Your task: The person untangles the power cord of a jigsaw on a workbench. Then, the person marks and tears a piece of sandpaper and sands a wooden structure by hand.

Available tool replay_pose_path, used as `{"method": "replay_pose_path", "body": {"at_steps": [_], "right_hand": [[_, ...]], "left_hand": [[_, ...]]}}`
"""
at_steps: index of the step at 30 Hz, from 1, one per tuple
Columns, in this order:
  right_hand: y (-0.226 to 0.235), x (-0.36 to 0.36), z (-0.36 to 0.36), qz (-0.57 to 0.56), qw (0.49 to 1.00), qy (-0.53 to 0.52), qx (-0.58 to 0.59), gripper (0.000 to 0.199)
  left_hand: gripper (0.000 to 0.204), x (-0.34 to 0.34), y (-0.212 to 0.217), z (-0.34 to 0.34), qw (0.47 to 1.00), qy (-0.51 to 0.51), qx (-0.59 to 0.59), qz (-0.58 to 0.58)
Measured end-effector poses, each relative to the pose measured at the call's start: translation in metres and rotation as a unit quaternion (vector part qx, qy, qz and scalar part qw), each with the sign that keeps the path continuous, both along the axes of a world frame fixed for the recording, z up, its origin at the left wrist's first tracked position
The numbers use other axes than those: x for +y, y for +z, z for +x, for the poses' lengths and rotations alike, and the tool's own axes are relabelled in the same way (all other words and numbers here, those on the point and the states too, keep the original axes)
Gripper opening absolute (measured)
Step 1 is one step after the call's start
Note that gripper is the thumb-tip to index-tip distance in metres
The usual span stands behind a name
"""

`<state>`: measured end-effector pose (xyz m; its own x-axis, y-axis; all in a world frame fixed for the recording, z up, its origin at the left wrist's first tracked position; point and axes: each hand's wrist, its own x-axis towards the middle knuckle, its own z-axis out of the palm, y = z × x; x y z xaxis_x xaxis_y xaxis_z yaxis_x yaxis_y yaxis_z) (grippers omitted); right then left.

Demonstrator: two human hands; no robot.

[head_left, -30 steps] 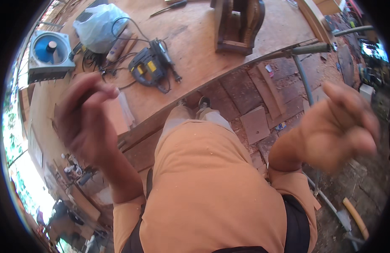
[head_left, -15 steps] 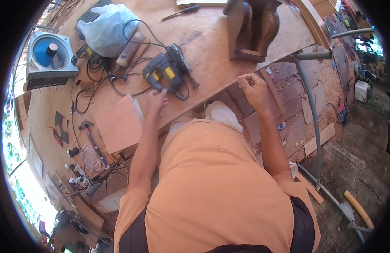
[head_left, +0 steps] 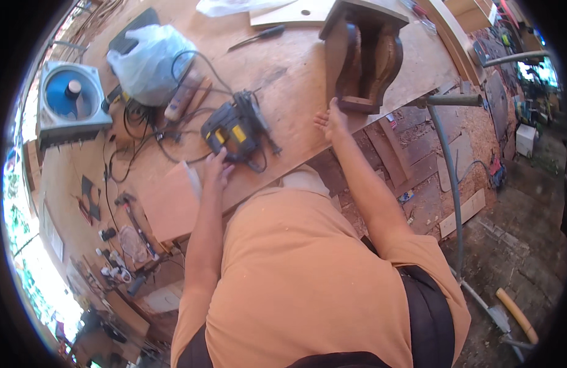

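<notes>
From the head view, the only one I'm watching, both hands are hovering over or resting at the near side of the table [head_left: 289, 138]; I can't tell which from here. My left hand [head_left: 216, 172] is sitting just beside the near handle of the black-and-yellow tool [head_left: 231, 130], its fingers loosely extended and grasping nothing that I'm seeing; whether a fingertip is touching the handle, I can't tell. The tool is lying on the table left of centre, with cords [head_left: 135, 115] trailing to its left. My right hand [head_left: 333, 126] is standing at the near left foot of the dark bracket [head_left: 337, 70], thumb up, fingers spread, also holding nothing; contact with the wood is too fine for me to judge. The bracket is standing upright at the right of the table, close to the near edge. For good handling, I'm judging that the left fingers should be favouring the handle and leaving the tool's far right side alone, where a blade may be sitting, and that the cords should be running slack, clear of the wrist. On the right, I'm preferring a full palm against the bracket's side over a thumb at its foot, since a push toward the near edge could be tipping it onto the floor [head_left: 507, 224].
</notes>
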<state>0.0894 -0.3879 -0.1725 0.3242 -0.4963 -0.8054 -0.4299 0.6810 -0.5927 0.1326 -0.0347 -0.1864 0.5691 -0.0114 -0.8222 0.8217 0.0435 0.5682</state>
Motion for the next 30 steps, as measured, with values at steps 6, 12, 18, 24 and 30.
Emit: {"method": "replay_pose_path", "body": {"at_steps": [6, 12, 18, 24, 30], "right_hand": [[-0.017, 0.006, 0.003, -0.040, 0.999, -0.029, -0.024, 0.070], [-0.021, 0.007, 0.002, -0.081, 0.995, -0.031, -0.048, 0.070], [-0.027, 0.002, -0.001, -0.098, 0.994, 0.001, -0.050, 0.071], [-0.031, -0.011, 0.005, -0.059, 0.997, 0.018, -0.048, 0.069], [-0.030, -0.066, 0.047, -0.006, 0.997, 0.037, -0.065, 0.080]], "left_hand": [[0.030, -0.012, 0.002, -0.005, 0.997, -0.016, -0.060, 0.052], [0.021, -0.030, 0.002, 0.002, 0.980, -0.017, -0.182, 0.079], [0.019, -0.062, 0.008, 0.018, 0.982, -0.076, -0.164, 0.059], [0.032, -0.106, -0.005, 0.047, 0.981, -0.012, -0.193, -0.028], [0.026, -0.141, -0.017, 0.101, 0.976, -0.017, -0.207, -0.059]]}}
